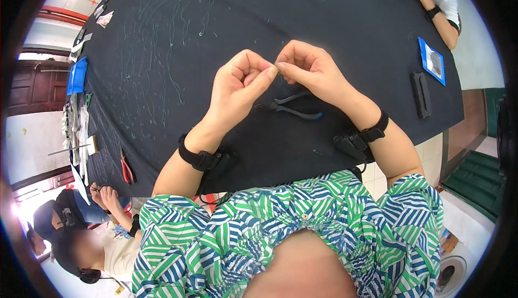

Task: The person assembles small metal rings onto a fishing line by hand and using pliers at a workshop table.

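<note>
Over the middle of the black-covered table (237,163), my left hand (240,85) and my right hand (313,71) meet at the fingertips. Thumb and forefinger of each are pinched together, the other fingers curled in. Whatever lies between them is too small to make out. Just below my right hand lies a pair of pliers (294,109) with dark grey, blue-tipped handles, touched by neither hand. Thin green threads (171,66) are spread over the cloth, beyond and left of my left hand.
Red-handled pliers (126,169) lie near the left edge, below a blue tray (77,75) and white strips (83,130). At the right are a blue-edged packet (431,60) and a black case (421,94). Other people's arms show at lower left (121,211) and upper right (440,20).
</note>
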The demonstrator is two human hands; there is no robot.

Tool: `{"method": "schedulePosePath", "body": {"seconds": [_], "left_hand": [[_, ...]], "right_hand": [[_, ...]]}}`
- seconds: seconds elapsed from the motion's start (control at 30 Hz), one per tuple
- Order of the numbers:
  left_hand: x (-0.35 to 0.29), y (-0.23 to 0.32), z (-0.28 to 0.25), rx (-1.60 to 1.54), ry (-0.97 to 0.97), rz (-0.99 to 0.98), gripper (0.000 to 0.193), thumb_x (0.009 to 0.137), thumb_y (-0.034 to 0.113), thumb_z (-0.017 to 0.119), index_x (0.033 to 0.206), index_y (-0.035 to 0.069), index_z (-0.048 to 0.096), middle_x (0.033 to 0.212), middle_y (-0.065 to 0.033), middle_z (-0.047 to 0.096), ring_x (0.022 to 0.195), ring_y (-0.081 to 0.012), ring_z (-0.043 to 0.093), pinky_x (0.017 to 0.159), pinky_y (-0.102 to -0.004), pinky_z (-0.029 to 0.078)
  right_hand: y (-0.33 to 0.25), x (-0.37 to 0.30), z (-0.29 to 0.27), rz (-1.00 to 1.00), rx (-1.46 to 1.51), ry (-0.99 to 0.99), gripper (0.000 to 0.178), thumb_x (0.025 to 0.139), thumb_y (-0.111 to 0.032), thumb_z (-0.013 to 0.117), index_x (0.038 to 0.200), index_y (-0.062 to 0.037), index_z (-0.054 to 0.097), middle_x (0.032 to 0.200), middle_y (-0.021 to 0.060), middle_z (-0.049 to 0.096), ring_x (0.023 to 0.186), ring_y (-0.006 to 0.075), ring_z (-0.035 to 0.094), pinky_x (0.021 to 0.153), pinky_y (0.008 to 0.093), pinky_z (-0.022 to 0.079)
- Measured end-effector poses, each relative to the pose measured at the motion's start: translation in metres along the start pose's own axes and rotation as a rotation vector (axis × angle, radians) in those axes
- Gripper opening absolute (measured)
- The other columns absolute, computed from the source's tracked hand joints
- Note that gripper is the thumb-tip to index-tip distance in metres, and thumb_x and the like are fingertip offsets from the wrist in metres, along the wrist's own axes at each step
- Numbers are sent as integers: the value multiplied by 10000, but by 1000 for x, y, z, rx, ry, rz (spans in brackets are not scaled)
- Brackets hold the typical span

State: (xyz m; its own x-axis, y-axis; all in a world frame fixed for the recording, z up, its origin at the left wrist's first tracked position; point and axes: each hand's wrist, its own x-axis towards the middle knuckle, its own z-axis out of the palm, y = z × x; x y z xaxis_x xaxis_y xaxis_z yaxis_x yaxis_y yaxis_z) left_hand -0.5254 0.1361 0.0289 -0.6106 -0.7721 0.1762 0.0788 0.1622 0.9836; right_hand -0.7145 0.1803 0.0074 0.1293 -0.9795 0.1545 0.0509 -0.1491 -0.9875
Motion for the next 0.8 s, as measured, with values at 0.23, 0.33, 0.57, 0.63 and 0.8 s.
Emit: {"method": "schedulePosePath", "body": {"seconds": [0.23, 0.33, 0.57, 0.63, 0.8], "left_hand": [[3, 2, -1, 54, 104, -16, 85, 909, 92, 631, 878, 20, 598, 638, 117, 377, 584, 23, 339, 540, -160, 302], [4, -1, 2, 47, 149, -32, 86, 908, 96, 636, 885, 20, 602, 631, 119, 375, 585, 23, 337, 545, -157, 305], [1, -1, 2, -22, 175, -84, 87, 905, 96, 642, 893, 17, 607, 629, 119, 375, 584, 24, 333, 543, -156, 305], [1, -1, 2, -24, 173, -81, 89, 905, 97, 643, 893, 16, 607, 629, 119, 376, 582, 24, 334, 541, -157, 305], [2, -4, 2, 79, 179, -55, 85, 894, 82, 645, 871, 10, 604, 615, 111, 372, 572, 17, 333, 540, -166, 322]], "right_hand": [[0, -4, 10, -56, -116, 79, 112, 870, -126, 643, 841, -28, 599, 715, -17, 597, 659, 48, 544, 598, 216, 443], [-9, -9, 11, -85, -221, 98, 105, 841, -111, 657, 818, -24, 604, 697, 1, 605, 651, 57, 557, 599, 231, 452], [-13, -12, 15, -193, -350, 107, 83, 794, -71, 677, 810, -19, 614, 696, 56, 622, 627, 95, 600, 573, 245, 459], [-16, -14, 16, -214, -382, 98, 85, 790, -70, 685, 813, -24, 618, 704, 61, 627, 616, 112, 604, 564, 248, 460], [-17, -18, 14, -371, -534, 132, 94, 780, -75, 712, 826, -39, 639, 716, 68, 633, 589, 155, 608, 535, 260, 461]]}}
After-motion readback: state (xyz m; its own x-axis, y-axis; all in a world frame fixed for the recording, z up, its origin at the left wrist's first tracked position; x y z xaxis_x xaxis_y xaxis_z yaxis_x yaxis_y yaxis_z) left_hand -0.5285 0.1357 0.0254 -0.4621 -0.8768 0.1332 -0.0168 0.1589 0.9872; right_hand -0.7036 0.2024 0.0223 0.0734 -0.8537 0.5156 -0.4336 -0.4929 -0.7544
